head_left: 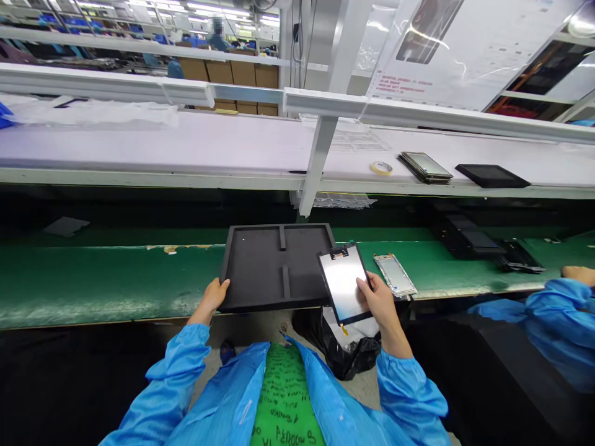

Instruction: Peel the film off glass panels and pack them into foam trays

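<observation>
My left hand (214, 296) grips the near left edge of a black foam tray (253, 266), which has raised dividers and lies tilted over the green bench mat (106, 279). My right hand (382, 303) holds a thin display panel (341, 282) with a silvery reflective face and black border, and its near corner has a small amber flex tab. The panel's far edge overlaps the tray's right corner. To the right of that hand, a second silvery panel (395, 275) lies flat on the mat.
A black plastic bag (346, 350) sits below the bench edge. On the white upper shelf (186, 142) are a roll of tape (381, 168), a stack of panels (425, 167) and a black tablet-like slab (493, 176). A co-worker's blue sleeve and hand (576, 275) reach in at right.
</observation>
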### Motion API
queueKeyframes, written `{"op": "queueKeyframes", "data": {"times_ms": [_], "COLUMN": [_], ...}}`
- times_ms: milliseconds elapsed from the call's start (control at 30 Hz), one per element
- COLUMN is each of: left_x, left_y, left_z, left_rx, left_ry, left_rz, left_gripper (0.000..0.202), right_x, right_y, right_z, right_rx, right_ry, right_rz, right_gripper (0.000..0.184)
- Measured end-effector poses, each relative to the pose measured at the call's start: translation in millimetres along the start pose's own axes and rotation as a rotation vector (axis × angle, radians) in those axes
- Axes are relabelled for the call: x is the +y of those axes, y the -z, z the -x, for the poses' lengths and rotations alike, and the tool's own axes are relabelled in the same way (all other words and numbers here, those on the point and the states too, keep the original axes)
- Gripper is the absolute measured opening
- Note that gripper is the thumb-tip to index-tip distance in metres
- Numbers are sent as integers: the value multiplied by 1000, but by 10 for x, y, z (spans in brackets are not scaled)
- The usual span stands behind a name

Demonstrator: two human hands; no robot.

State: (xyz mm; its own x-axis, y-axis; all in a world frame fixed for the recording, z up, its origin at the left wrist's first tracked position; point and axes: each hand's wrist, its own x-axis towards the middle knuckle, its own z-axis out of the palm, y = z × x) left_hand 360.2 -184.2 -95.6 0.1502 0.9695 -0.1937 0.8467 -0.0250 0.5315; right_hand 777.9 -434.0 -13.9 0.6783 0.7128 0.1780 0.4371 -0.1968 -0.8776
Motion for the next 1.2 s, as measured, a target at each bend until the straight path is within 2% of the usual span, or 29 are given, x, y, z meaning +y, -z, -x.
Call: {"op": "queueKeyframes", "data": {"times_ms": [67,133,200,267,367,467,533,667,833,933,1033,1100,1200], "left_x": [5,15,22,22,18,15,15,20,38,36,8,-24,-72], "left_y": [-21,-23,-12,1,17,28,32,32,44,59,55,33,-19], "left_z": [-23,-43,-54,-59,-67,-75,-78,-70,-56,-69,-94,-113,-137], "left_rx": [10,24,34,36,30,17,10,15,20,18,10,3,-5], "left_ry": [10,9,-6,-24,-41,-48,-45,-42,-54,-44,-32,-27,-23], "left_rz": [23,39,55,70,91,121,145,208,292,323,352,375,419], "left_gripper": [29,26,23,25,29,30,30,38,54,53,52,53,59], "right_x": [-225,-483,-724,-901,-1000,-926,-822,-560,-190,15,144,162,90], "right_y": [43,72,47,-49,-285,-512,-620,-749,-741,-651,-631,-727,-1027], "right_z": [-62,-126,-197,-289,-479,-714,-876,-1148,-1254,-1177,-1004,-840,-556], "right_rx": [-15,-58,-183,-364,-607,-774,-809,-773,-696,-678,-625,-555,-489], "right_ry": [126,324,559,778,1024,1141,1146,1051,859,758,629,551,441], "right_rz": [93,163,238,325,434,490,509,529,555,606,646,670,737], "right_gripper": [45,35,30,37,43,42,41,45,54,67,64,54,44]}}
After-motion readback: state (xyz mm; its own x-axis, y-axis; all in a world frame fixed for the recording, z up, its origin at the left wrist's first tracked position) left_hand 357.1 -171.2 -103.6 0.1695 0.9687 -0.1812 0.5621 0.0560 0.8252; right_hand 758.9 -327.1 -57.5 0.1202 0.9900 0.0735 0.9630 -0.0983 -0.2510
